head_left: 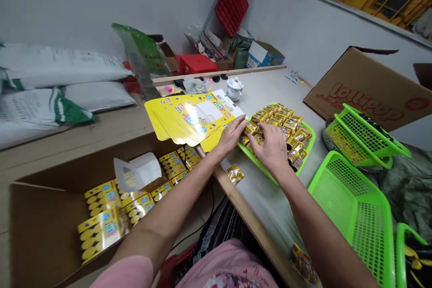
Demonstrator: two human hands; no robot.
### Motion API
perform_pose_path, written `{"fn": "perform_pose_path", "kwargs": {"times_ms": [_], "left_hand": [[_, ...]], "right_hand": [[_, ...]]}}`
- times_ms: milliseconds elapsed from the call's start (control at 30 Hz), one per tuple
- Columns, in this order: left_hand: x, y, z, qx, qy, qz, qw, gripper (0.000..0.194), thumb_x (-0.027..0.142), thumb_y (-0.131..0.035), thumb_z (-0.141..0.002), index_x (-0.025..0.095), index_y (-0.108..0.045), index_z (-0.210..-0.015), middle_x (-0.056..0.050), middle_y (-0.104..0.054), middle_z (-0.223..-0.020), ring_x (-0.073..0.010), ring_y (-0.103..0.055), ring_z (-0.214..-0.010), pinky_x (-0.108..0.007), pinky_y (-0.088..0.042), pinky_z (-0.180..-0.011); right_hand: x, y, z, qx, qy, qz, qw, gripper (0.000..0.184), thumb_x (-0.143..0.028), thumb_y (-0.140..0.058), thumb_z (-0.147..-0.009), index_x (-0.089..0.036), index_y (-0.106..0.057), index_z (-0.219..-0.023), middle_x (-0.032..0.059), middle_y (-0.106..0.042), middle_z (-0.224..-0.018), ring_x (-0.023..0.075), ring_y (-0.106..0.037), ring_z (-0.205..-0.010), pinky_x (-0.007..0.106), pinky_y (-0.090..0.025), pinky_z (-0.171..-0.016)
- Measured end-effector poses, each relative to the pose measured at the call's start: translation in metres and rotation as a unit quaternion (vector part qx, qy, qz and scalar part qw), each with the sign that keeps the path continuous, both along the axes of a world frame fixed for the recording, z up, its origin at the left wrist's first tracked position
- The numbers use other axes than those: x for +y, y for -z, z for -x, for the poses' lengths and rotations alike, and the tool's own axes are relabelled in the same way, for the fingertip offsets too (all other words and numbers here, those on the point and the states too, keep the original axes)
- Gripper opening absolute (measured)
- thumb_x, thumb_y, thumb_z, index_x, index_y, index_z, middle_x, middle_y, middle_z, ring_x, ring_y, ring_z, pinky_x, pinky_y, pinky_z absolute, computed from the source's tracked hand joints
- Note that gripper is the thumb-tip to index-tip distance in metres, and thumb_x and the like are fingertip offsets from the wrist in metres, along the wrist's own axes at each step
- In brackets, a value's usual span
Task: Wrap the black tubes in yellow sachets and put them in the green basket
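Head view, near to far. Right hand (270,148), fingers curved and spread, lies on a heap of glossy gold-and-yellow foil sachets (278,128); any grip cannot be told. Left hand (231,134), fingers extended, sits at the heap's left edge, touching a flat die-cut yellow card blank (189,117); any grip cannot be told here either. Sachets lie jumbled in a shallow green plastic tray (305,137) on the grey counter (256,207); one loose sachet (235,174) lies just outside. Left, below the counter, an open carton (40,229) holds yellow printed boxes (101,234). Right, green plastic baskets (347,198) stand near.
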State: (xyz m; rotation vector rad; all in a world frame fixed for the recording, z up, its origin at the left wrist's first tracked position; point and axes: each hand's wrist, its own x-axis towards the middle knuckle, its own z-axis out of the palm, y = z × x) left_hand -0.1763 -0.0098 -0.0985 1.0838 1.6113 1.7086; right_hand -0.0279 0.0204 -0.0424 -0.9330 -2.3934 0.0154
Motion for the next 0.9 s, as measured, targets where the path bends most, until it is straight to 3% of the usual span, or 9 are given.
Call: {"fn": "perform_pose_path", "kwargs": {"times_ms": [133,300,500,633,767,833,867,900], "left_hand": [[0.005,0.009,-0.005,-0.026,-0.011,-0.008,1.0,0.049,0.044,-0.052,-0.093,0.018,-0.064,-0.132,-0.009,-0.064,-0.14,-0.0269,-0.055,-0.134,-0.042,-0.037,-0.118],[0.003,0.009,-0.007,-0.042,-0.022,-0.026,0.999,0.048,0.045,-0.052,-0.093,0.017,-0.066,-0.129,-0.009,-0.066,-0.138,-0.0266,-0.055,-0.134,-0.043,-0.036,-0.119],[0.0,0.009,-0.011,-0.032,-0.023,-0.02,0.999,0.046,0.045,-0.052,-0.093,0.019,-0.066,-0.128,-0.008,-0.068,-0.135,-0.0254,-0.058,-0.131,-0.043,-0.039,-0.117],[0.0,0.009,-0.01,-0.017,-0.029,-0.026,0.999,0.043,0.046,-0.053,-0.093,0.02,-0.068,-0.124,-0.008,-0.07,-0.131,-0.0263,-0.06,-0.128,-0.046,-0.039,-0.117],[-0.026,-0.008,-0.021,0.032,-0.094,-0.084,0.992,0.044,0.047,-0.054,-0.094,0.019,-0.066,-0.125,-0.011,-0.067,-0.135,-0.0274,-0.058,-0.13,-0.047,-0.041,-0.115],[-0.056,-0.024,-0.039,0.106,-0.138,-0.143,0.974,0.039,0.042,-0.053,-0.096,0.022,-0.064,-0.128,-0.01,-0.068,-0.133,-0.0261,-0.059,-0.129,-0.047,-0.042,-0.114],[-0.073,-0.031,-0.051,0.146,-0.136,-0.166,0.966,0.035,0.038,-0.054,-0.097,0.025,-0.064,-0.128,-0.008,-0.07,-0.128,-0.0251,-0.062,-0.124,-0.046,-0.045,-0.111],[-0.089,-0.037,-0.066,0.183,-0.095,-0.184,0.961,0.032,0.033,-0.054,-0.097,0.028,-0.064,-0.127,-0.007,-0.073,-0.121,-0.0237,-0.065,-0.117,-0.045,-0.05,-0.105]], "right_hand": [[0.004,-0.008,-0.004,-0.018,-0.01,0.031,0.999,0.024,-0.033,-0.053,-0.097,-0.018,-0.07,-0.107,0.0108,-0.074,-0.111,0.0284,-0.06,-0.104,0.042,-0.041,-0.095],[0.011,-0.009,0.003,-0.036,-0.018,0.048,0.998,0.027,-0.026,-0.046,-0.1,-0.019,-0.069,-0.113,0.0103,-0.075,-0.106,0.0263,-0.061,-0.102,0.044,-0.041,-0.097],[0.016,-0.014,-0.019,0.043,-0.005,0.022,0.999,0.032,-0.027,-0.043,-0.1,-0.018,-0.069,-0.115,0.0107,-0.076,-0.11,0.0261,-0.064,-0.103,0.044,-0.045,-0.097],[-0.002,-0.034,-0.063,0.113,-0.022,-0.002,0.993,0.029,-0.029,-0.045,-0.101,-0.017,-0.069,-0.113,0.0106,-0.076,-0.108,0.0247,-0.067,-0.103,0.044,-0.049,-0.095],[-0.058,-0.036,-0.136,0.15,-0.009,-0.025,0.988,0.023,-0.023,-0.058,-0.096,-0.022,-0.067,-0.117,0.0072,-0.076,-0.106,0.0217,-0.071,-0.098,0.039,-0.054,-0.088],[-0.094,-0.024,-0.184,0.162,0.069,-0.041,0.983,0.019,-0.024,-0.066,-0.09,-0.028,-0.07,-0.108,0.003,-0.076,-0.092,0.0213,-0.072,-0.081,0.037,-0.055,-0.075],[-0.112,-0.015,-0.21,0.17,0.139,-0.051,0.974,0.012,-0.028,-0.069,-0.088,-0.03,-0.071,-0.099,0.0017,-0.075,-0.083,0.0219,-0.07,-0.071,0.038,-0.054,-0.068],[-0.129,-0.006,-0.237,0.173,0.223,-0.066,0.957,0.007,-0.034,-0.071,-0.086,-0.032,-0.071,-0.092,0.0017,-0.072,-0.075,0.0229,-0.067,-0.063,0.038,-0.051,-0.06]]}}
